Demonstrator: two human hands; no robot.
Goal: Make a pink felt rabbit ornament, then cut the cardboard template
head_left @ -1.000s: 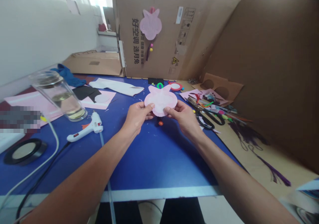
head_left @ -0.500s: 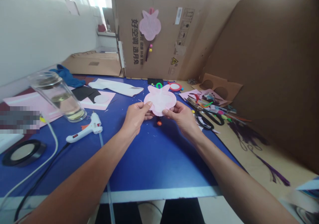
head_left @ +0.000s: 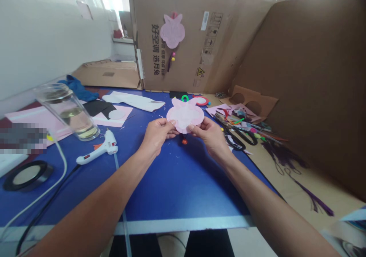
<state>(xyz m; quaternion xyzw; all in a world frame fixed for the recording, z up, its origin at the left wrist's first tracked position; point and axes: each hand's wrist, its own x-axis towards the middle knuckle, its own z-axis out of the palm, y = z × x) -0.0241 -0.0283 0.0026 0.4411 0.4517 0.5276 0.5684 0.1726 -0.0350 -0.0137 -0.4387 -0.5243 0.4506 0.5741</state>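
Between my two hands is a pink paper cutout (head_left: 185,114), scalloped below with two pointed tips on top. My left hand (head_left: 160,132) pinches its lower left edge, thumb on the front face. My right hand (head_left: 207,132) pinches the lower right edge in the same way. A green ring (head_left: 185,98) shows just above the cutout, and an orange bead (head_left: 184,142) shows under it; whether they are fixed to it I cannot tell. A similar pink cutout (head_left: 172,32) with a red loop and beads hangs on the cardboard wall (head_left: 188,70).
To the left are a white glue gun (head_left: 100,149), a glass jar with liquid (head_left: 73,116) and a black tape roll (head_left: 27,175). Black-handled scissors (head_left: 236,135), paper scraps and purple tassels (head_left: 311,194) lie to the right. Cardboard stands behind and along the right side.
The pink cutout has shifted very slightly right and tilted a little in my hands. Both hands keep the same grip. The whole view has moved slightly.
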